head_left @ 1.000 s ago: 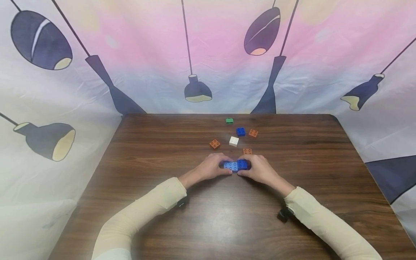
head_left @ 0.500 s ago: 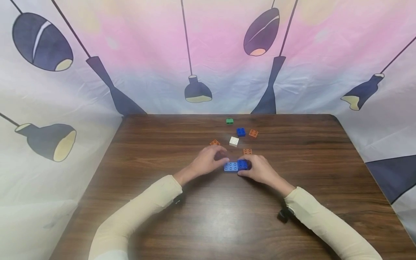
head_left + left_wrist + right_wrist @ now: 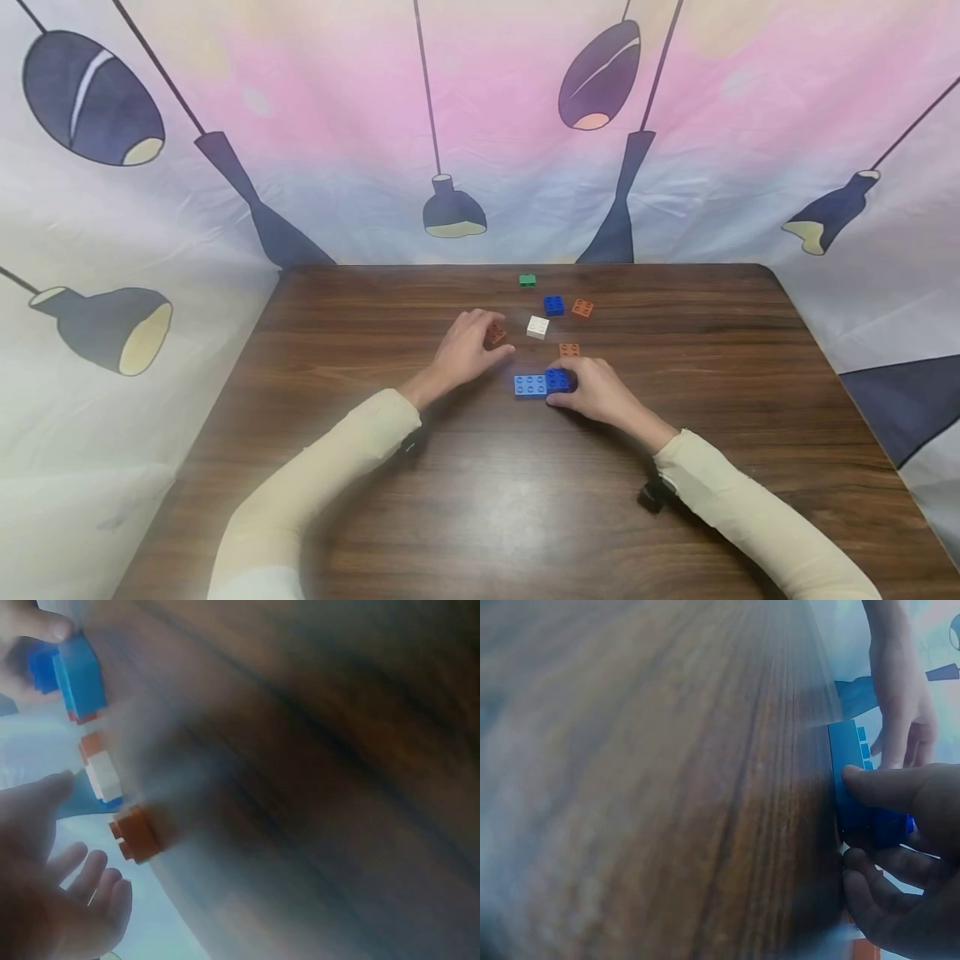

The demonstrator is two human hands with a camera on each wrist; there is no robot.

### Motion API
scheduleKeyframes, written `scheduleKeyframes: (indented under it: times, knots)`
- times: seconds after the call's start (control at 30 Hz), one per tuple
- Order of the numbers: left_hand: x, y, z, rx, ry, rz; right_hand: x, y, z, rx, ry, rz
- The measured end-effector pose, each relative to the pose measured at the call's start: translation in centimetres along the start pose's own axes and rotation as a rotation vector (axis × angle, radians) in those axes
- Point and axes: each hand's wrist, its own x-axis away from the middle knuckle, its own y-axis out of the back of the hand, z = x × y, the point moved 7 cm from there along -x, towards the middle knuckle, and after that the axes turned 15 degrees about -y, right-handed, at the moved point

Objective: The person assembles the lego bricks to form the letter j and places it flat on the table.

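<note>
In the head view my right hand pinches a dark blue building brick between thumb and fingers. A longer light blue brick adjoins it on the left; I cannot tell whether they are joined. My left hand is at an orange brick, with thumb and fingers apart around its near and left sides. From the left wrist view, that orange brick stands clear of the spread fingers. The right wrist view has the right thumb on the light blue brick.
Beyond the hands on the wooden table lie a white brick, a blue brick, an orange brick and a green brick. Another orange brick lies just behind the right hand. A printed curtain hangs behind.
My left hand has let go of the light blue brick and moved back and left to the orange brick. The right hand keeps its grip on the dark blue brick.
</note>
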Motion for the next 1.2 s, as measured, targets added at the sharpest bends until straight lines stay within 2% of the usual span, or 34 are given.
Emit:
scheduleKeyframes:
  times: [0.2, 0.37, 0.77, 0.97, 1.2]
  knots:
    - [0.0, -0.7, 1.1, -0.028, 0.064, 0.048, 0.0, 0.0, -0.1, 0.001, -0.003, 0.003]
    - [0.1, -0.9, 1.7, -0.03, 0.109, 0.059, 0.0, -0.1, -0.1, 0.003, -0.003, 0.002]
    - [-0.2, -1.5, 2.2, -0.064, 0.139, 0.06, 0.1, 0.0, 0.1, 0.006, -0.006, 0.006]
    - [-0.5, -1.5, 2.2, -0.085, 0.095, 0.055, 0.3, 0.1, 0.3, -0.002, 0.004, 0.003]
    - [-0.2, -1.4, 1.8, -0.02, 0.052, 0.063, 0.3, 0.1, 0.3, -0.007, 0.0, 0.005]
